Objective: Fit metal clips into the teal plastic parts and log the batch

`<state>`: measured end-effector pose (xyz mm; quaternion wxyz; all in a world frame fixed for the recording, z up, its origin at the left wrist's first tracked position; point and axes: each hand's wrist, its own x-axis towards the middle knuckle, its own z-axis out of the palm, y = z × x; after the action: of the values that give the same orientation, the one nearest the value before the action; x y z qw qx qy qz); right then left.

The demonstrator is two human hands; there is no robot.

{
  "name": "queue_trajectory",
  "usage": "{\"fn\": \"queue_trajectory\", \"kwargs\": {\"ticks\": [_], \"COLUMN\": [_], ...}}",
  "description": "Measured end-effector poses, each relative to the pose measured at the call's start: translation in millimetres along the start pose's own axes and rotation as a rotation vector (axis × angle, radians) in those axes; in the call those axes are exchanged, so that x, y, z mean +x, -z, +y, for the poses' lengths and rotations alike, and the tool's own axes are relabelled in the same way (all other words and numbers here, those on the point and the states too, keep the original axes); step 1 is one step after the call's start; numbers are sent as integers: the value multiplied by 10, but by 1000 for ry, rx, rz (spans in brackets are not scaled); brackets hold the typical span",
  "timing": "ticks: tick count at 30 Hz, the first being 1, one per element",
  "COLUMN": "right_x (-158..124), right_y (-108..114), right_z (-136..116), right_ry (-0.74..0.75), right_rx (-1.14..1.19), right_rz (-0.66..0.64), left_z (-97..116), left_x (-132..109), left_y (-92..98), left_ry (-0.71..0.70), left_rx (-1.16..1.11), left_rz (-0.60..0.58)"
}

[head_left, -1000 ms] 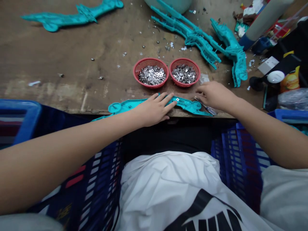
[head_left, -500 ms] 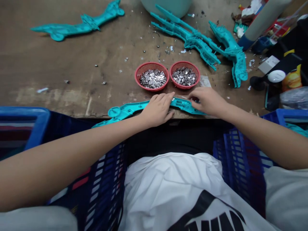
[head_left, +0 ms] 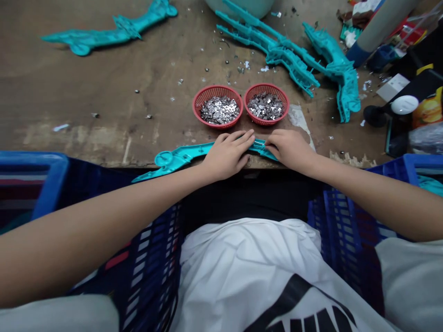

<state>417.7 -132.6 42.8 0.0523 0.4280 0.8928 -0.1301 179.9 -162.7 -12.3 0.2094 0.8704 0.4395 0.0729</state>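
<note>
A long, curved teal plastic part [head_left: 185, 156] lies along the table's front edge, its left end jutting past it. Across its middle rests my left hand [head_left: 226, 156], fingers over the top and thumb on the near side, holding it in place. My right hand [head_left: 289, 146] is at the right portion of the same part, thumb and forefinger pinched together. A thin, shiny sliver shows by these fingertips; its kind is too small to make out. Just beyond the hands stand two red baskets, the left basket [head_left: 197, 115] and the right basket [head_left: 284, 110], both holding small metal pieces.
More teal parts lie farther back: one part [head_left: 104, 40] at left, several [head_left: 294, 69] at right. Blue crates [head_left: 51, 161] flank my lap. A grey post [head_left: 380, 32] and clutter occupy the right side. Small metal bits are scattered over the wooden table [head_left: 86, 87].
My right hand has moved left along the teal part, closer to my left hand, and its fingers now pinch at the part. The left hand stays almost in place.
</note>
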Motion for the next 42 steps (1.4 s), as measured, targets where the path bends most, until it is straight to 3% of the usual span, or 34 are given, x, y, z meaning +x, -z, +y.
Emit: {"fn": "queue_trajectory", "kwargs": {"ticks": [6, 17, 20, 23, 27, 32, 42], "right_x": [-42, -88, -69, -47, 7, 47, 20], "right_y": [11, 61, 128, 167, 104, -2, 120], "right_z": [-50, -149, -13, 130, 172, 73, 6], "right_ry": [48, -97, -148, -191, -204, -200, -83], "right_rx": [-120, -37, 121, 391, 699, 714, 594], "right_rz": [-17, -78, 10, 199, 360, 382, 316], "left_z": [1, -6, -15, -37, -55, -50, -69], "left_x": [-2, 3, 5, 10, 14, 15, 4], "left_y": [-5, 31, 32, 21, -7, -53, -59], "left_ry": [17, -69, -83, -130, -153, -121, -130], "left_rx": [-19, 26, 30, 45, 32, 29, 39], "left_rz": [28, -4, 15, 16, 35, 56, 47]}}
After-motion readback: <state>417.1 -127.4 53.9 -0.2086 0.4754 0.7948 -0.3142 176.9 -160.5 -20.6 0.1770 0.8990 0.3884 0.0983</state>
